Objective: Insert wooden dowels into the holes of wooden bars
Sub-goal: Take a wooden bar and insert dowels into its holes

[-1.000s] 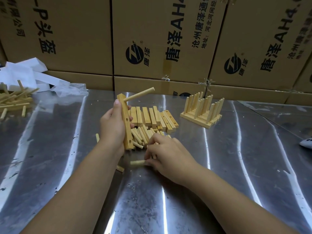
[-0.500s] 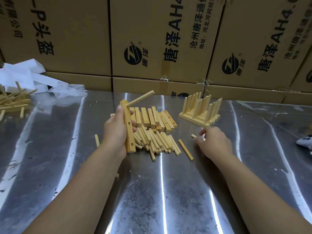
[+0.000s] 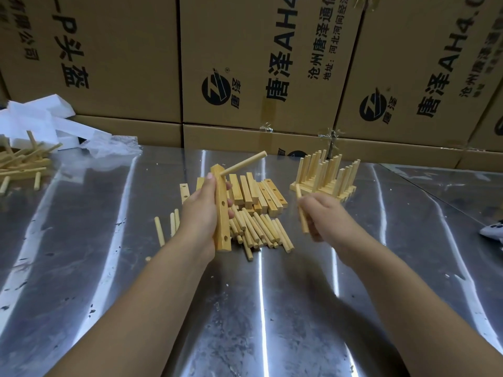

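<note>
My left hand (image 3: 202,210) grips a wooden bar (image 3: 221,213) upright above the table. One dowel (image 3: 243,163) sticks out of its top hole toward the upper right; two lower holes face me and hold nothing. My right hand (image 3: 324,216), to the right of the bar and apart from it, is shut on a loose dowel (image 3: 302,210) held nearly upright. Between the hands, on the metal table (image 3: 258,308), lies a pile of loose dowels (image 3: 261,231), with a stack of bare bars (image 3: 253,193) behind it.
Finished bars with upright dowels (image 3: 325,176) stand at the back right. More wooden pieces (image 3: 19,164) and white foam blocks (image 3: 40,118) sit at the far left. Cardboard boxes (image 3: 258,63) wall off the back. A few stray dowels (image 3: 160,231) lie left of my left hand.
My right hand left the dowel pile, reached out to the right on the table, and now is raised with a dowel in it. The left hand kept holding the bar.
</note>
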